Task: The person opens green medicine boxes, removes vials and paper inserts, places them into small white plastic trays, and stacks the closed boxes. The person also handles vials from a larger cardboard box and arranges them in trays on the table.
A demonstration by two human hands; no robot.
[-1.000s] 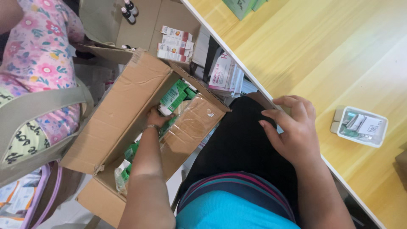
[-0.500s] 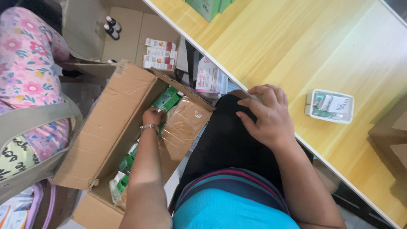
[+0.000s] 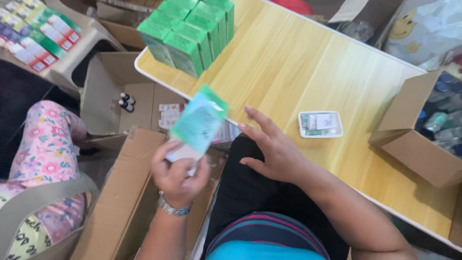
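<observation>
Keep left hand (image 3: 179,174) fingers clamped low on the green-and-white carton (image 3: 198,124), steady it with the open, empty right hand (image 3: 270,151) (blurred), clear of the table (image 3: 308,77) edge.

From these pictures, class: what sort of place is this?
Probably a small packing or stockroom for boxed goods. Green cartons stand stacked on the wooden table, open cardboard boxes sit around it, and the left hand holds up another green packet.
</observation>
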